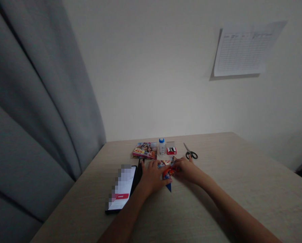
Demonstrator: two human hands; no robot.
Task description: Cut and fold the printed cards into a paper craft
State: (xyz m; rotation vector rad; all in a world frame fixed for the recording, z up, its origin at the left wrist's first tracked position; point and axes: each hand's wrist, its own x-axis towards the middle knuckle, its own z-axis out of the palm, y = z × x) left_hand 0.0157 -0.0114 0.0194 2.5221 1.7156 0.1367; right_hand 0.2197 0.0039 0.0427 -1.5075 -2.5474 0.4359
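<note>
A colourful printed paper lies on the table between my hands, with a pointed blue corner toward me. My left hand rests on its left side, fingers spread apart and thumb near the lower edge. On the right side, my right hand has its fingers closed on the paper. Both hands cover much of the sheet, so its full shape is hidden. Just beyond my right hand are scissors with black handles.
Behind the hands stand a small blue-capped bottle, a red open box and a stack of printed leaflets. A phone-like device with a lit screen lies left. Grey curtain hangs at left; a paper sheet is on the wall.
</note>
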